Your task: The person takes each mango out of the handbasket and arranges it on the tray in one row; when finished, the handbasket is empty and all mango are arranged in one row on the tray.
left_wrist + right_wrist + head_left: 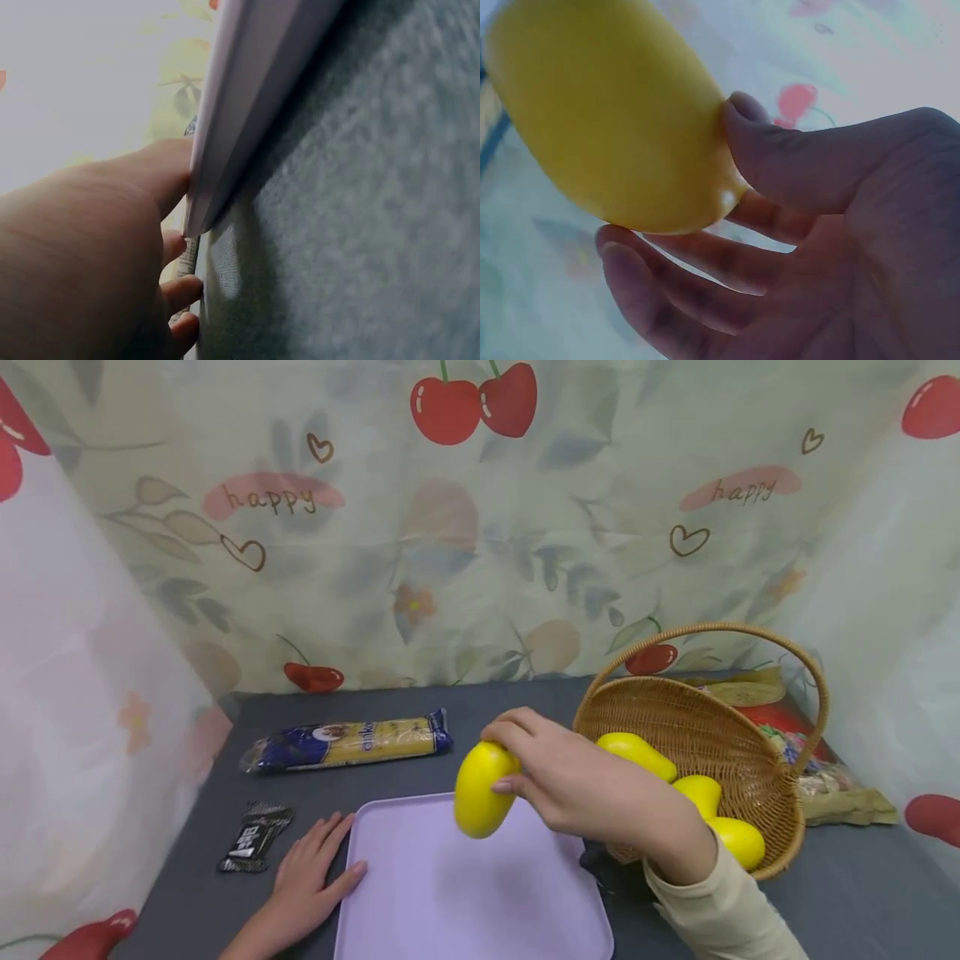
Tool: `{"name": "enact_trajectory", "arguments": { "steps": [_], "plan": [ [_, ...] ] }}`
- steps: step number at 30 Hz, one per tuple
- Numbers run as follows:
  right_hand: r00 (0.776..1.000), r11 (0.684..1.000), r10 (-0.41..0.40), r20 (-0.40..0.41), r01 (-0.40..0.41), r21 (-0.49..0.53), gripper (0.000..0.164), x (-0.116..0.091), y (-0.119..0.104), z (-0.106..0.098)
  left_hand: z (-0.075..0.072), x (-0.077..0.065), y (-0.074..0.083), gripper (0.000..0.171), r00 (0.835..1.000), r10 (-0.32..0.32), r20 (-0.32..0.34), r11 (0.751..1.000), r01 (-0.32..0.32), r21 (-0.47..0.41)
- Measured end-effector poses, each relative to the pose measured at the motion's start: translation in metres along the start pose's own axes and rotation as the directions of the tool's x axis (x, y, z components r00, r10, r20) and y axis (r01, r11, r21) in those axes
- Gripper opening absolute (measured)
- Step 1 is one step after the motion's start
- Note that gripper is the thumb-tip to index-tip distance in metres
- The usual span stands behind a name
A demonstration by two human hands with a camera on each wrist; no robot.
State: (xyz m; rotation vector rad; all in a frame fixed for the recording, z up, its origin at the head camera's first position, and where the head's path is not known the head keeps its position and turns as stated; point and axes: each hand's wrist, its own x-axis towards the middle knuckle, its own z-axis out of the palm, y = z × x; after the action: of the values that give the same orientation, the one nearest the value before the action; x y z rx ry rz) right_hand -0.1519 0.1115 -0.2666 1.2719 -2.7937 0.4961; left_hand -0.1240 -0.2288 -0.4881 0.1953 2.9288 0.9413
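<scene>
A smooth yellow mango [483, 789] is held up over the lilac tray [450, 893] by my right hand [577, 777]. In the right wrist view, the thumb and fingertips pinch one end of the mango [622, 112]. My left hand [311, 872] rests at the tray's left edge with its fingers extended on the dark tabletop. Its thumb touches the tray rim [214, 150] in the left wrist view. Three more yellow mangoes [699, 793] lie in a tilted wicker basket [675, 714] to the right, partly behind my right forearm.
Behind the tray lies a blue and yellow pasta packet [348, 743]. A small black wrapped packet [255, 839] is left of my left hand. A red and brown bag [847, 802] sits behind the basket, whose tall handle [716, 628] arches upward. Printed curtains [450, 568] enclose the table.
</scene>
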Motion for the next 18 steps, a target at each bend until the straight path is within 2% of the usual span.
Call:
{"name": "enact_trajectory", "arguments": {
  "steps": [2,5,9,12,18],
  "plan": [
    [0.999,1.0,-0.009,0.035,0.008,0.025,0.037,0.014,-0.005,0.014,-0.002,0.0,-0.001,0.071,1.0,0.017,0.009,1.0,-0.017,-0.005],
    [0.997,0.997,-0.027,0.069,0.021,0.079,0.039,0.031,-0.006,0.037,-0.005,0.0,-0.001,0.074,0.998,-0.006,0.055,1.0,0.006,-0.012],
    [0.997,0.99,-0.056,0.06,0.047,0.133,0.042,0.052,0.001,0.067,-0.009,0.001,-0.003,0.079,0.994,-0.05,0.099,0.999,0.051,-0.008],
    [0.998,0.987,-0.03,0.062,0.02,0.157,0.045,0.064,0.008,0.086,-0.011,0.002,-0.004,0.081,0.993,-0.053,0.106,0.998,0.056,-0.02],
    [0.995,0.994,0.003,0.102,-0.014,0.109,0.051,0.077,0.011,0.118,-0.012,0.002,-0.006,0.084,0.99,-0.055,0.132,0.997,0.061,-0.048]
  ]
}}
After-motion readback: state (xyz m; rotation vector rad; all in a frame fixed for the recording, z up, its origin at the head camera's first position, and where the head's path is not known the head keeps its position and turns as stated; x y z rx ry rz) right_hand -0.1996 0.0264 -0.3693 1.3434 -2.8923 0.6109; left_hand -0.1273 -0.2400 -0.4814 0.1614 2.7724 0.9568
